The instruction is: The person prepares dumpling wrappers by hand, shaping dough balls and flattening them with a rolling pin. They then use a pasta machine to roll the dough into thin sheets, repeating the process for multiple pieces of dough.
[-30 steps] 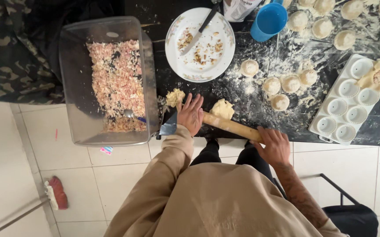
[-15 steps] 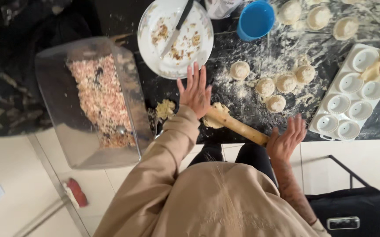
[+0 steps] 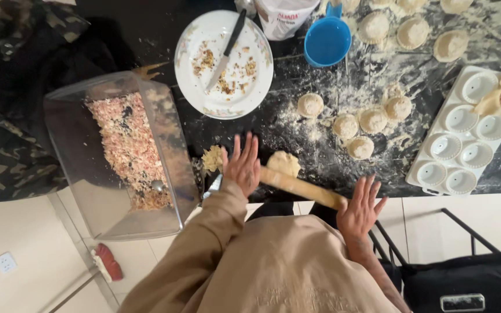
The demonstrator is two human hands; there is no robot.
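Wooden rolling pin (image 3: 301,186) lay over the dough piece (image 3: 284,163) at the floured counter's (image 3: 320,156) near edge. Left hand (image 3: 242,165) and right hand (image 3: 361,207), gripping a second earlier, now rode flat-open on it, mid-roll. Dough balls (image 3: 359,123) waited beyond.

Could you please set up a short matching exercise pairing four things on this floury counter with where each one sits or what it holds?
Things:
1. rolling pin
2. knife
3. blue cup
4. clear tub

Descriptions:
A. lies on the white plate
B. holds a pinkish chopped mix
C. under both flat hands, left hand and right hand
D. stands beside the plate, near the top edge

Pairs: 1-C, 2-A, 3-D, 4-B
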